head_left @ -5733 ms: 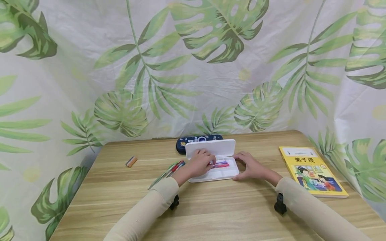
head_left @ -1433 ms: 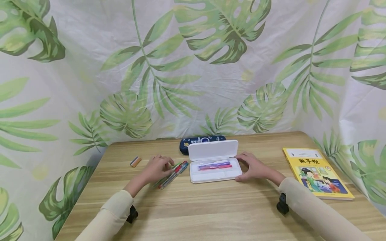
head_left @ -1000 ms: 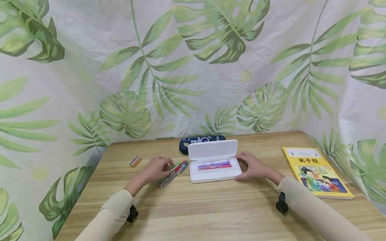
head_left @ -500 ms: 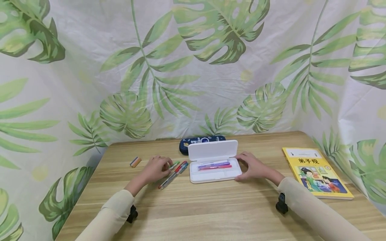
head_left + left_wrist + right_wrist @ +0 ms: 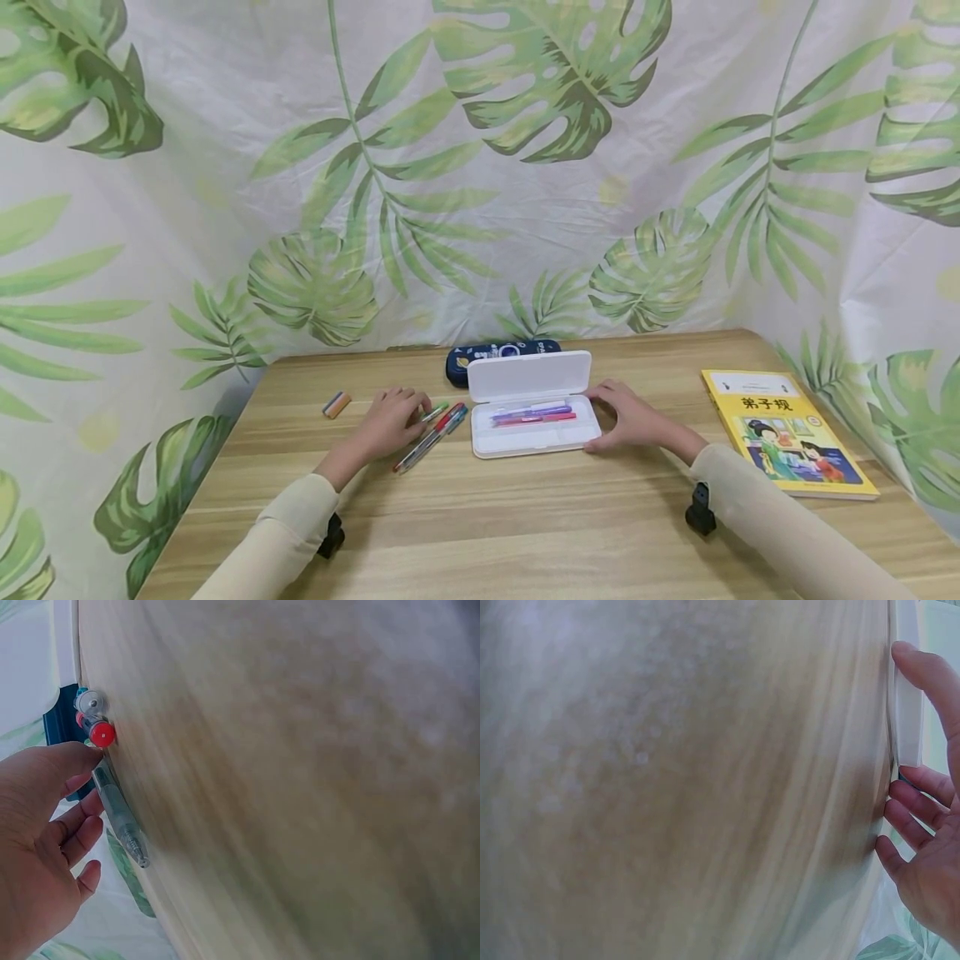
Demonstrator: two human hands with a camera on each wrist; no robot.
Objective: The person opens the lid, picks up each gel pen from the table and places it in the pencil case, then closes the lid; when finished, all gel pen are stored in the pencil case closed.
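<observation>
**My left hand pinches a green pen**

Thumb and fingertip meet on it, just left of the red and blue pens. My right hand, thumb spread from fingers, holds the right end of the open white case.

Counter bears box, book and pens

The top is light, wood-grained, with rounded far corners. Near the middle sits an open white box, and just behind it a dark blue case. Left of the box, a red pen and a blue-ended pen lie slanted, side by side. Farther left is a small striped block. A yellow book lies flat near the right edge.
</observation>
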